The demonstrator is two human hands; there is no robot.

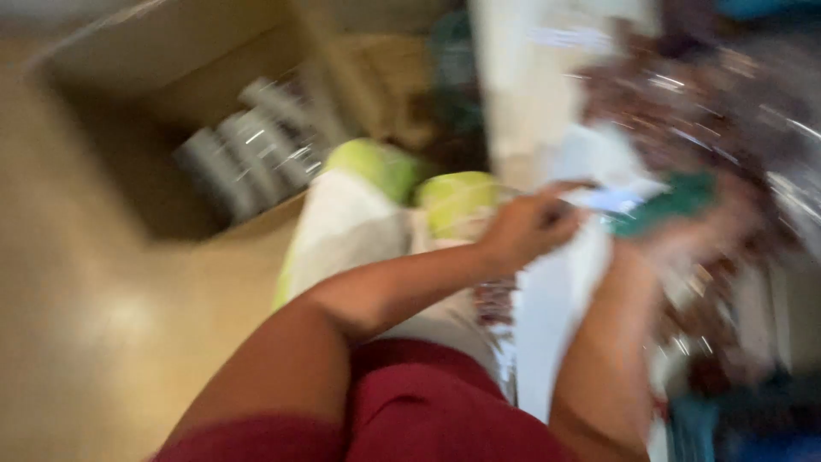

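Nearest the camera, your red garment point(428, 411) fills the bottom of the view, and both of your bare forearms rise from it toward the upper right. Your left hand point(526, 229) sits near the middle of the frame, fingers curled and pinching the edge of a white sheet point(556, 291) that hangs down between your two arms; the blur hides exactly how many fingers close on it. Your right hand point(714, 227) is just to the right and is smeared badly by motion, so you cannot tell whether its fingers are clenched or loose, though it lies against a green thing point(671, 201) and close to the top of the same white sheet. The green thing is between your two hands, touching or nearly touching the right one. Just beyond your left forearm lies a white bag point(346, 227) with two yellow-green round shapes point(380, 167) at its top, side by side. To the left, the tan floor point(103, 325) spreads out wide. Farther off, at the upper left, an open cardboard box point(171, 60) holds a bundle of shiny grey packs point(256, 150), tilted against its inner wall. At the upper right, a dark reddish glittery mass point(727, 103) is too blurred to identify.
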